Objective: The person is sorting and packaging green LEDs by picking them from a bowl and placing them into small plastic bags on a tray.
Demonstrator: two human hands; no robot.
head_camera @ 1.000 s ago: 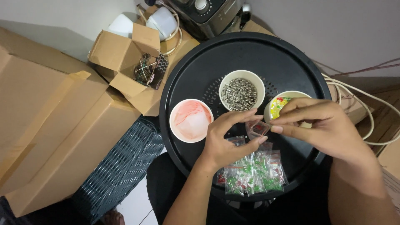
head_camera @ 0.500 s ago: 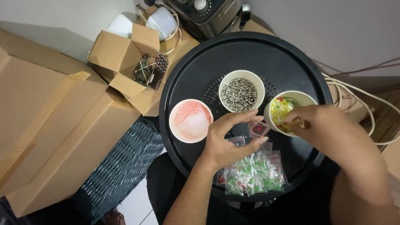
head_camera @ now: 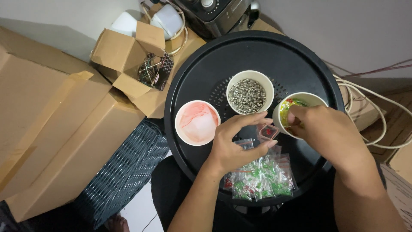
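1. Three cups sit on the round tray [head_camera: 206, 64] – one [head_camera: 197, 122] at nine o'clock, one [head_camera: 250, 91] at centre, one [head_camera: 300, 101] at three.
2. Packets [head_camera: 262, 180] lie at six o'clock, before my left hand [head_camera: 234, 146].
3. My right hand [head_camera: 326, 133] reaches into the three o'clock cup.

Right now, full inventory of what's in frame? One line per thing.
round tray: one, black, centre.
cup of small metal parts: one, white, grey contents, tray middle.
cup with pink-stained inside: one, white, tray left.
cup of coloured pieces: one, white, yellow and green contents, tray right.
small clear bag: one, red bits inside, pinched in left hand.
pile of clear bags: several, green and red contents, tray front.
cardboard boxes: several, brown, left.
cables: several, white and dark, right.
left hand: holds the small bag.
right hand: fingers in the cup of coloured pieces.
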